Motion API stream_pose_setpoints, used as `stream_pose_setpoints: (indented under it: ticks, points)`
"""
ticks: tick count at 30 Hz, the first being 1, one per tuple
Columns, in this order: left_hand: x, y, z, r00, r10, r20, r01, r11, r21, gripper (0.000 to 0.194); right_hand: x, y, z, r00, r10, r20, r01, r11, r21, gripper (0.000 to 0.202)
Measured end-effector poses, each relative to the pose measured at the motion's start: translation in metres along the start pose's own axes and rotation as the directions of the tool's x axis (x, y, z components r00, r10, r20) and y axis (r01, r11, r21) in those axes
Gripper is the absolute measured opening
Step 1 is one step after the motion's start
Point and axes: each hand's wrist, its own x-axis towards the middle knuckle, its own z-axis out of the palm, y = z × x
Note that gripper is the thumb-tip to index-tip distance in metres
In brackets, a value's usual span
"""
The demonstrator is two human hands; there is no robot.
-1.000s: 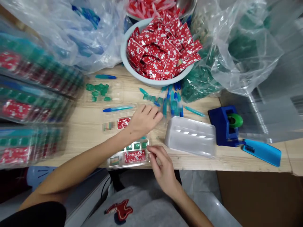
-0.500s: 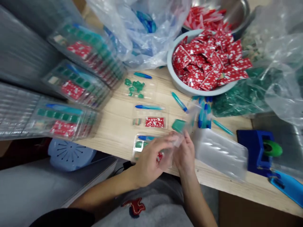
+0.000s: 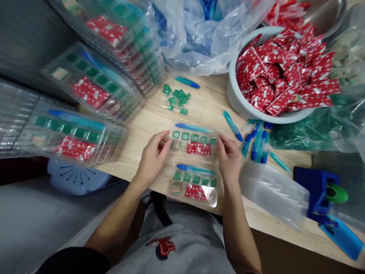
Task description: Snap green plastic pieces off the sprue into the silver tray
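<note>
A clear plastic tray (image 3: 182, 154) lies between my hands on the wooden table. It contains a blue pen (image 3: 192, 127), a row of green gem-like pieces (image 3: 194, 137), a small striped block (image 3: 176, 145) and a red dotted packet (image 3: 199, 148). My left hand (image 3: 154, 156) pinches the tray's left end, while my right hand (image 3: 230, 160) is closed at its right end. Nearer my body sits a second filled tray (image 3: 211, 199) with a similar set. Beyond the first, another clear tray (image 3: 196, 106) has loose green pieces (image 3: 180, 97) on it.
Stacks of filled trays (image 3: 76, 133) stand at the left. A grey bowl of red packets (image 3: 232, 95) and a plastic bag (image 3: 196, 49) are at the back. Blue pens (image 3: 259, 144), a clear plastic sheet or tray (image 3: 273, 194) and a blue tape dispenser (image 3: 303, 190) lie right.
My hands have parted from crumpled clear plastic and a green piece and now grip the tray's two ends. Green pieces now show in a row in that tray. The view has shifted.
</note>
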Motion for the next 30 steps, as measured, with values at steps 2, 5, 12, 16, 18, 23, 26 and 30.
stream_pose_setpoints:
  ticks: [2, 5, 12, 16, 18, 23, 26, 30]
  points:
    - [0.003, -0.001, 0.003, 1.000, 0.003, -0.007, -0.003, 0.999, 0.033, 0.031, 0.003, -0.001, 0.002, 0.999, -0.035, 0.000, 0.035, 0.997, -0.067, 0.033]
    - [0.006, -0.001, 0.004, 1.000, 0.006, -0.003, -0.006, 0.997, 0.073, 0.028, 0.005, -0.003, 0.003, 0.998, -0.066, 0.020, 0.068, 0.987, -0.145, 0.033]
    - [0.006, 0.000, 0.006, 0.999, 0.043, 0.000, -0.042, 0.962, 0.270, 0.033, 0.007, -0.006, 0.006, 0.993, -0.041, 0.108, 0.067, 0.966, -0.249, 0.028]
    - [0.007, 0.001, 0.012, 0.999, 0.040, 0.017, -0.043, 0.963, 0.267, 0.040, 0.012, -0.008, 0.007, 0.990, -0.015, 0.140, 0.046, 0.973, -0.224, 0.020]
    - [0.007, 0.005, 0.012, 1.000, 0.026, -0.007, -0.025, 0.988, 0.154, 0.040, 0.012, -0.011, 0.004, 0.990, -0.007, 0.141, 0.033, 0.983, -0.183, 0.022]
    - [-0.018, 0.034, -0.007, 0.997, 0.046, -0.068, -0.048, 0.999, -0.021, 0.033, -0.016, -0.029, -0.027, 0.998, -0.014, 0.061, 0.015, 1.000, -0.018, 0.030]
    - [-0.051, 0.048, -0.023, 0.999, 0.047, 0.027, -0.048, 0.999, 0.025, 0.032, -0.050, -0.035, -0.052, 0.998, 0.023, 0.063, -0.023, 1.000, 0.005, 0.027]
    - [-0.089, 0.038, -0.029, 0.990, 0.018, 0.138, -0.034, 0.993, 0.116, 0.031, -0.092, -0.019, -0.068, 0.980, 0.137, 0.146, -0.135, 0.991, -0.025, 0.031]
